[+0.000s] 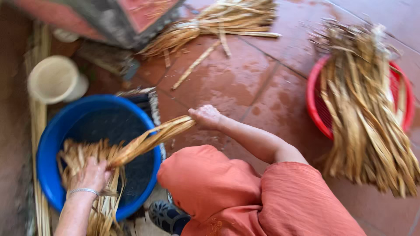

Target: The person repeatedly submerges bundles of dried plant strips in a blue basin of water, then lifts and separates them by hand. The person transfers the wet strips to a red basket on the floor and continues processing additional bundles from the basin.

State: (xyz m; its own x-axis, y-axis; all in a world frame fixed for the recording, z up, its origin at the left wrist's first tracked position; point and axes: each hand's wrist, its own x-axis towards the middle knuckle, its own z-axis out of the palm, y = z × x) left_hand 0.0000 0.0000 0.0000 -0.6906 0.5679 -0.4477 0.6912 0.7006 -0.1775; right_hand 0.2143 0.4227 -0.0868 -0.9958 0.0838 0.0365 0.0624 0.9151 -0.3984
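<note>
You are crouching over one blue basin (pixel 48 144) that is sitting on the wet red tile floor (pixel 245 78), and both of your hands are working one bundle of dry straw-coloured strips (pixel 148 140). Your left hand (pixel 92 175), wearing one thin silver bracelet (pixel 84 191), is resting inside the basin with its fingers curled shut around the lower end of that bundle, pressing it against the loose heap of strips (pixel 76 157) lying in the bowl. Your right hand (pixel 205 116) is reaching out past your knee and is closing as a fist on the bundle's other end, so the strips are stretching in a slanted line between the two hands, above the basin's right rim.

Your orange clothing (pixel 245 196) is filling the lower middle, and one dark sandal (pixel 166 216) is showing beneath it.

Around you, two more piles are lying: one big sheaf (pixel 367 118) is draping over one red basket (pixel 315 100) at the right, and one flatter pile (pixel 218 22) is spreading on the tiles at the top. One cream pot (pixel 54 78) is standing just beyond the basin at the left. Several long stalks (pixel 39 131) are running along the left edge; motion blur is keeping me from counting them.
</note>
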